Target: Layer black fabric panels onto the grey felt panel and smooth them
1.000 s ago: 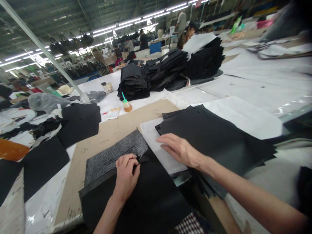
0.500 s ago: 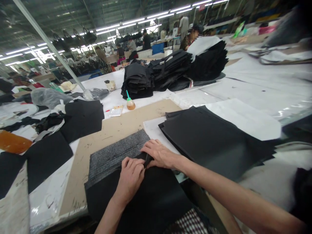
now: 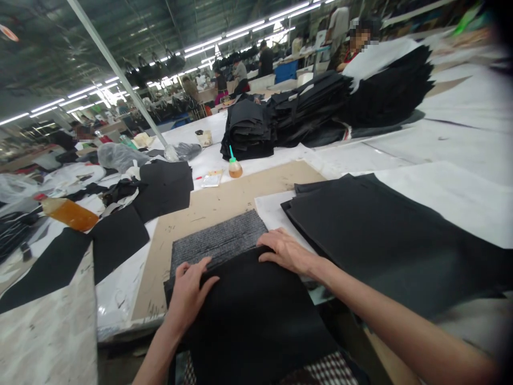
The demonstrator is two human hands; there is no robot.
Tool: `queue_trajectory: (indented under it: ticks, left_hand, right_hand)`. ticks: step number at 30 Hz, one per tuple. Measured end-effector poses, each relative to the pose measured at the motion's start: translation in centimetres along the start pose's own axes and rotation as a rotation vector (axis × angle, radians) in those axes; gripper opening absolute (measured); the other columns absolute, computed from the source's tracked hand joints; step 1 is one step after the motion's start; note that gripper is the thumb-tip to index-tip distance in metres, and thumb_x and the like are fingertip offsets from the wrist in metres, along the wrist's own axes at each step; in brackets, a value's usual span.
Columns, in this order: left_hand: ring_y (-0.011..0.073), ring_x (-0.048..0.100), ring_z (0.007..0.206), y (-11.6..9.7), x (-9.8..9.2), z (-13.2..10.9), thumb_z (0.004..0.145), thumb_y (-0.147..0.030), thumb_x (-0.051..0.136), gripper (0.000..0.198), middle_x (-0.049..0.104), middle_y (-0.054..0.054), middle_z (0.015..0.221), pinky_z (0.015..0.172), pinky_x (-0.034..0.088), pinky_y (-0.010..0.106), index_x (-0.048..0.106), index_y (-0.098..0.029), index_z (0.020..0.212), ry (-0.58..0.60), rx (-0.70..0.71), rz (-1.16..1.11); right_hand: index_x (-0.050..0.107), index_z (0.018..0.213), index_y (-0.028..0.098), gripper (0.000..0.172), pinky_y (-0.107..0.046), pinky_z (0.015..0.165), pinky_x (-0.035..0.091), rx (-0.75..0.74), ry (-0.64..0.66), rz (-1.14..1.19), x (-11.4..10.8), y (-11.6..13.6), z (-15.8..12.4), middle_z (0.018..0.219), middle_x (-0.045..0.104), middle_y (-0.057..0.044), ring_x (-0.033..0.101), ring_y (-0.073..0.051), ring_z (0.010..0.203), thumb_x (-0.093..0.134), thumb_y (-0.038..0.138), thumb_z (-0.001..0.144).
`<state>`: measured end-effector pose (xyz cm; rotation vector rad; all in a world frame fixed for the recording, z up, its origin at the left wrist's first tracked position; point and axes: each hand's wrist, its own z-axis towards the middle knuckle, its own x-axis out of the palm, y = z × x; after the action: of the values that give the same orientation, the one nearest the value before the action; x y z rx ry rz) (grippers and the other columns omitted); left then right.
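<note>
A smooth black sheet (image 3: 256, 310), perhaps synthetic leather, hangs over the table's near edge toward my lap. My left hand (image 3: 186, 294) grips the left part of its far edge, thumb on top and fingers beyond the edge. Farther right, my right hand (image 3: 286, 251) pinches the same edge close to its right corner. Just behind that edge lies a dark grey ribbed piece of fabric (image 3: 220, 238), partly covered by the sheet. To the right of my right hand is a stack of black sheets (image 3: 360, 230).
Beige board (image 3: 232, 198) lies beneath the work. Beyond it stand a small glue bottle (image 3: 235, 170) and bundled black pieces (image 3: 250, 128). At left are a tilted amber bottle (image 3: 70, 211) and loose black pieces (image 3: 120, 235). A co-worker (image 3: 348, 51) sits behind the bundles.
My hands were close together at a fold mid-edge. They have spread apart along the black sheet's far edge, which now lies straighter. The camera view has swung left.
</note>
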<state>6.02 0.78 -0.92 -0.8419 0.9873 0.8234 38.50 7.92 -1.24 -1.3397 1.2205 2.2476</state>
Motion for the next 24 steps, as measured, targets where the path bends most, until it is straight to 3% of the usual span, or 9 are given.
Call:
queue_trajectory:
  ticks: [4, 7, 9, 11, 14, 17, 19, 21, 24]
  left_hand:
    - [0.0205, 0.065, 0.081, 5.7, -3.0, -4.8, 0.096, -0.049, 0.051, 0.043, 0.071, 0.003, 0.091, 0.095, 0.041, 0.042, 0.054, -0.022, 0.129, -0.004, -0.135, 0.164]
    - [0.0216, 0.064, 0.08, 7.0, -4.5, -6.1, 0.097, -0.052, 0.045, 0.045, 0.068, 0.003, 0.088, 0.095, 0.04, 0.045, 0.055, -0.02, 0.127, -0.04, -0.271, 0.292]
    - [0.025, 0.063, 0.093, 5.7, -4.8, -5.1, 0.098, -0.052, 0.045, 0.045, 0.068, 0.007, 0.099, 0.097, 0.041, 0.046, 0.055, -0.019, 0.127, -0.123, -0.277, 0.296]
    - [0.027, 0.059, 0.109, 2.9, -4.2, -2.8, 0.097, -0.049, 0.049, 0.042, 0.064, 0.011, 0.116, 0.1, 0.042, 0.045, 0.054, -0.02, 0.128, -0.181, -0.205, 0.19]
    - [0.0236, 0.053, 0.121, -2.2, -2.0, 1.5, 0.099, -0.04, 0.051, 0.039, 0.057, 0.009, 0.13, 0.105, 0.041, 0.04, 0.048, -0.024, 0.135, -0.097, -0.049, -0.033]
    - [0.0235, 0.054, 0.116, -5.9, 0.9, 4.9, 0.097, -0.034, 0.057, 0.039, 0.06, 0.007, 0.124, 0.103, 0.041, 0.042, 0.049, -0.026, 0.135, 0.022, 0.081, -0.116]
    - [0.0234, 0.057, 0.106, -6.9, 2.6, 6.1, 0.097, -0.03, 0.058, 0.031, 0.064, 0.006, 0.111, 0.097, 0.043, 0.043, 0.055, -0.025, 0.127, 0.051, 0.103, -0.131]
    - [0.0233, 0.059, 0.1, -7.0, 3.9, 6.6, 0.097, -0.027, 0.057, 0.022, 0.065, 0.005, 0.102, 0.093, 0.044, 0.043, 0.06, -0.024, 0.118, 0.041, 0.093, -0.146]
    - [0.0238, 0.058, 0.104, -6.4, 4.7, 6.6, 0.096, -0.026, 0.058, 0.021, 0.065, 0.005, 0.106, 0.094, 0.042, 0.044, 0.06, -0.025, 0.117, 0.012, 0.062, -0.185]
  right_hand:
    - [0.061, 0.108, 0.021, 0.019, -0.038, 0.092, 0.037, 0.006, -0.02, 0.027, 0.1, -0.1, 0.0, 0.103, 0.064, -0.003, 0.056, -0.022, 0.1, 0.066, 0.03, 0.092]
    - [0.064, 0.101, 0.022, 0.008, -0.038, 0.091, 0.036, -0.02, -0.006, 0.038, 0.0, -0.3, 0.1, 0.1, 0.064, -0.002, 0.055, -0.02, 0.099, 0.06, 0.027, 0.096]
    - [0.065, 0.096, 0.023, 0.009, -0.037, 0.091, 0.036, -0.039, 0.003, 0.072, 0.0, -0.5, 0.1, 0.098, 0.063, -0.001, 0.055, -0.02, 0.099, 0.057, 0.026, 0.098]
    - [0.066, 0.093, 0.024, 0.011, -0.037, 0.091, 0.035, -0.058, 0.004, 0.123, 0.1, -0.7, 0.2, 0.096, 0.064, -0.001, 0.055, -0.019, 0.098, 0.056, 0.026, 0.098]
    - [0.066, 0.092, 0.024, 0.01, -0.036, 0.094, 0.034, -0.075, -0.002, 0.174, 0.2, -1.2, 0.1, 0.094, 0.064, 0.001, 0.056, -0.018, 0.098, 0.058, 0.026, 0.097]
    - [0.067, 0.093, 0.024, 0.006, -0.036, 0.095, 0.034, -0.07, -0.001, 0.175, 0.1, -1.3, 0.1, 0.095, 0.065, 0.001, 0.056, -0.017, 0.098, 0.061, 0.027, 0.096]
    - [0.066, 0.099, 0.023, 0.008, -0.036, 0.095, 0.035, -0.048, 0.0, 0.161, -0.2, -1.3, 0.1, 0.097, 0.065, 0.001, 0.057, -0.018, 0.099, 0.065, 0.029, 0.093]
    - [0.064, 0.108, 0.023, 0.022, -0.037, 0.095, 0.036, -0.017, 0.004, 0.132, -0.8, -1.3, 0.0, 0.102, 0.065, -0.001, 0.056, -0.02, 0.102, 0.07, 0.033, 0.089]
    - [0.062, 0.118, 0.022, 0.04, -0.038, 0.094, 0.039, 0.005, 0.013, 0.069, -2.0, -1.7, -0.1, 0.108, 0.063, -0.004, 0.055, -0.022, 0.104, 0.076, 0.038, 0.083]
